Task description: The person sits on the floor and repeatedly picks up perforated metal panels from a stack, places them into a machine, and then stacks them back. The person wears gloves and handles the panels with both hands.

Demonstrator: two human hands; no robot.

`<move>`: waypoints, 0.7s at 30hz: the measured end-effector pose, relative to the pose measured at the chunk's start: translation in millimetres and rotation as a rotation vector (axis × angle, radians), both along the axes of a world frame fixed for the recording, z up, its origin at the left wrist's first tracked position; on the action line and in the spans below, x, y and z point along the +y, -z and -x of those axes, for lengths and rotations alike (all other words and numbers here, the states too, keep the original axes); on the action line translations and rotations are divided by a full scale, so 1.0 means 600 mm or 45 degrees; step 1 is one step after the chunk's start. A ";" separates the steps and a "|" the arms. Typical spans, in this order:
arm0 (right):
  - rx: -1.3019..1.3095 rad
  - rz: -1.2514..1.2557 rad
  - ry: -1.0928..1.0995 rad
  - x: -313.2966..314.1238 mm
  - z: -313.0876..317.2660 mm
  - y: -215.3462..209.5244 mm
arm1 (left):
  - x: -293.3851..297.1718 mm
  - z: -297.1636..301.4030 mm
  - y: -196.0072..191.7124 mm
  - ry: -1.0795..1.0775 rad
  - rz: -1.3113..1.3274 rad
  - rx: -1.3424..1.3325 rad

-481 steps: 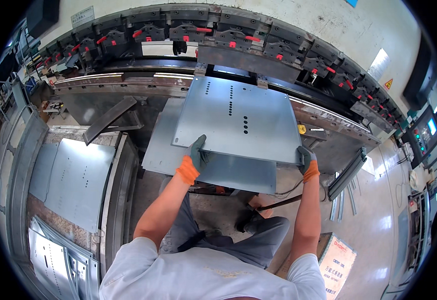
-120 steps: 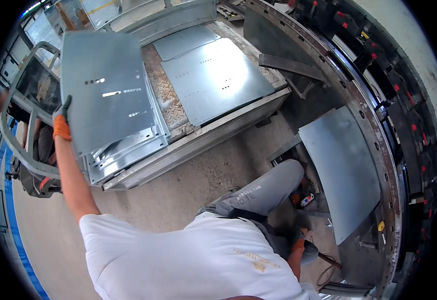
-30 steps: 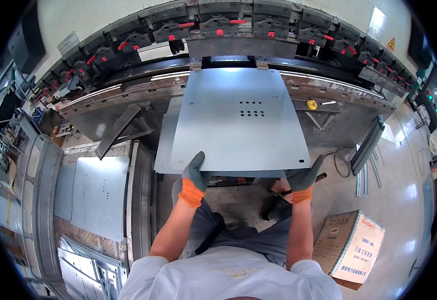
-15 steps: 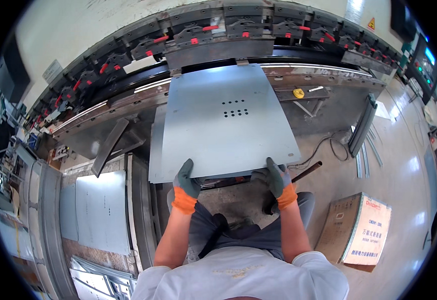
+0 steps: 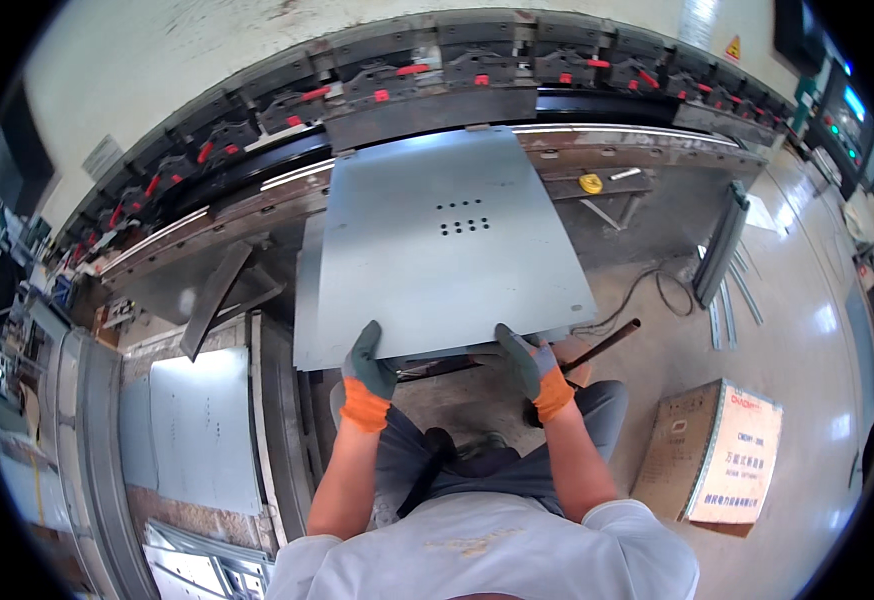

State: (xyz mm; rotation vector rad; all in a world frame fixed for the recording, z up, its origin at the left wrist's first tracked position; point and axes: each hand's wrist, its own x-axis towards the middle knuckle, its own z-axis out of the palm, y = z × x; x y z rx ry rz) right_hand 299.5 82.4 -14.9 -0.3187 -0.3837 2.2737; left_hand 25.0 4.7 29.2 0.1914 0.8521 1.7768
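Note:
A flat grey metal sheet (image 5: 437, 275) with a cluster of small round holes spans the space before me. Its far edge lies at the press brake's tooling (image 5: 427, 118). At the near edge, my left hand (image 5: 369, 362), in a grey glove with an orange cuff, grips the left part, thumb on top and fingers hidden below. My right hand (image 5: 532, 368), gloved alike, pinches the same edge to the right of the middle, thumb on top. Another sheet (image 5: 309, 300) shows under the left side of the held one.
More metal sheets (image 5: 202, 425) lie at the lower left. A support arm (image 5: 222, 300) juts from the machine. On a small shelf to the right sits a yellow tape measure (image 5: 590, 183). A cardboard box (image 5: 712, 455) stands on the floor at the right, and a cable (image 5: 662, 285) curls behind it.
My right hand has slid left along the near edge, closer to my left hand. The sheet and the whole scene have shifted slightly left in view.

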 end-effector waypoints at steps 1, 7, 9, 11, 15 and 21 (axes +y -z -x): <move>-0.082 -0.112 0.031 -0.003 0.005 -0.010 | 0.002 0.001 0.006 -0.010 0.009 -0.021; -0.543 -0.524 -0.019 -0.011 0.005 -0.025 | -0.001 -0.002 -0.003 0.014 0.005 -0.038; -0.554 -0.554 -0.037 -0.007 0.003 -0.018 | 0.001 0.000 -0.003 0.005 -0.003 -0.044; -0.432 -0.523 -0.017 -0.005 0.004 -0.016 | -0.003 -0.007 -0.017 -0.013 0.009 -0.006; -0.556 -0.500 0.146 -0.013 0.020 -0.063 | -0.002 -0.008 -0.030 0.014 -0.086 0.078; -0.489 -0.645 0.144 -0.026 0.015 -0.103 | -0.014 -0.031 -0.125 0.112 -0.334 0.185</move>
